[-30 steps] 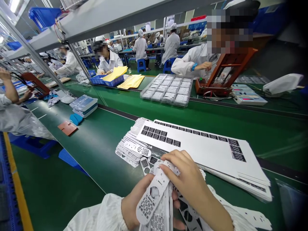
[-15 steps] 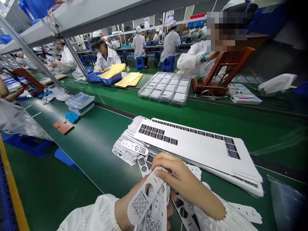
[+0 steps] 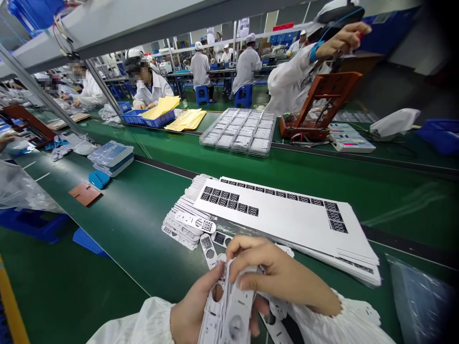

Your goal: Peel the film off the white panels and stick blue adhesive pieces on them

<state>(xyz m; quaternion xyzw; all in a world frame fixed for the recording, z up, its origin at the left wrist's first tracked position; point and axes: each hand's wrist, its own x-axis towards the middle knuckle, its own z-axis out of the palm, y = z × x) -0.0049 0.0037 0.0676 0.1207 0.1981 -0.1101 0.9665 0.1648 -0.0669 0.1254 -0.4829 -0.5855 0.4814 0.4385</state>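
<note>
At the bottom centre my left hand [image 3: 195, 306] is wrapped round several flat white perforated pieces [image 3: 211, 313], its thumb lying along their upper end. My right hand [image 3: 265, 270] pinches the top of a white piece [image 3: 238, 310] that is blurred by motion, just right of the others. Beyond my hands lies a pile of similar white pieces [image 3: 182, 222], with one loose piece [image 3: 208, 249] in front of it. A stack of white sheets with black printed blocks [image 3: 287, 217] stretches to the right of the pile. More white pieces lie partly hidden under my right forearm.
A clear divided tray [image 3: 238, 131] stands across the green bench [image 3: 150, 258]. Blue packs [image 3: 111, 157], a teal object [image 3: 99, 179] and a brown plate [image 3: 85, 193] lie left. A red-brown fixture [image 3: 319, 107] stands before a co-worker [image 3: 292, 81]. A plastic bag [image 3: 418, 296] is at right.
The perforated piece that slanted across my left hand is no longer on top; a blurred piece now stands under my right fingers. The co-worker's arm has risen above the fixture. The view has shifted slightly.
</note>
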